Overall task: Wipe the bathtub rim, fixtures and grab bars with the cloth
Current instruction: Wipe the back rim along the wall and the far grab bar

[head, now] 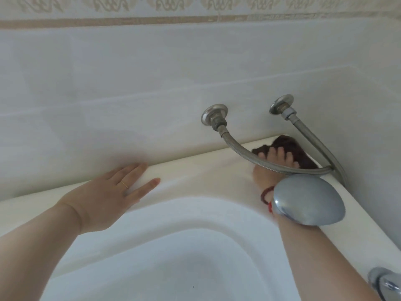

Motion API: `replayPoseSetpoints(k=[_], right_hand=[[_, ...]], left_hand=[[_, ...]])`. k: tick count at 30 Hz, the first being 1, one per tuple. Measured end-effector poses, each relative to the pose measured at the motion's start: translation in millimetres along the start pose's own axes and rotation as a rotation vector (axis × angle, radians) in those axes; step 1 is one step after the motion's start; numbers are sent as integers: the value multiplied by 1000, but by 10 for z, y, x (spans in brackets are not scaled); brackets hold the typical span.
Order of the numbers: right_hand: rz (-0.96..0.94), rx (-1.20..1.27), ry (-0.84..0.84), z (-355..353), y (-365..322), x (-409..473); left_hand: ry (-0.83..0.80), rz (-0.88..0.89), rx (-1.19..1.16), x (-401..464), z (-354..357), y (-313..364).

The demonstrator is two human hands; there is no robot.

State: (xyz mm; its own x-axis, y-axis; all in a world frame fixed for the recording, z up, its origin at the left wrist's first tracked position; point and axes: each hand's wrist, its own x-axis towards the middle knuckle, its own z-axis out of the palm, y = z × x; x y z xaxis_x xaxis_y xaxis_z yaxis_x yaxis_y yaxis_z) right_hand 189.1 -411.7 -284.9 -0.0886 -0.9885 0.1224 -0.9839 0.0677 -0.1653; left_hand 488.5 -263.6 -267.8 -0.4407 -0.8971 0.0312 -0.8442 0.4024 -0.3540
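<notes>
While flat right hand [274,164] presses nubby brown cloth [288,152]; rim [195,170] glossy.

soft even daylight, slight blur, wide-angle bending.

We stretch both bare forearms forward, our left hand [112,192] lying flat with its fingers [138,170] straight and slightly spread, a thin ring on one, while our right hand [274,165], a red bracelet at the wrist, presses down with fingers extended.
</notes>
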Motion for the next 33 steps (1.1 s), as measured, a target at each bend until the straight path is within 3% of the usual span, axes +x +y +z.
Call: replayPoseSetpoints(k=[2,4,7,11,17,18,21,23,26,29,31,33], right_hand=[[176,5,-33,-28,72,168],[225,8,-79,-70,46,203],[6,-12,-38,24,-42,10],[-174,-51,-155,35,97,-94],[291,-23,-71,-128,161,153],[277,-5,-66,-103,62,109],[-40,49,-13,50,-204,-136],[-129,32,-83,80,-207,-211],[-45,66,68,52,-80,-44],[214,58,-39,-14,-45,325],[173,57,-56,-4,-181,339],[-18,68,-71,43,-358,181]], left_hand=[[-2,3,19,-20,27,3],[34,27,3,-45,64,-12],[100,62,-21,-75,133,-35],[64,36,-67,-80,118,-29],[22,-2,-9,-48,60,-7],[27,-4,-1,-41,67,-7],[48,11,-32,-62,88,-8],[62,27,-47,-69,99,-14],[67,29,-36,-69,59,-8],[74,29,7,-24,7,1],[72,32,27,-11,2,7],[53,30,28,-21,19,-6]])
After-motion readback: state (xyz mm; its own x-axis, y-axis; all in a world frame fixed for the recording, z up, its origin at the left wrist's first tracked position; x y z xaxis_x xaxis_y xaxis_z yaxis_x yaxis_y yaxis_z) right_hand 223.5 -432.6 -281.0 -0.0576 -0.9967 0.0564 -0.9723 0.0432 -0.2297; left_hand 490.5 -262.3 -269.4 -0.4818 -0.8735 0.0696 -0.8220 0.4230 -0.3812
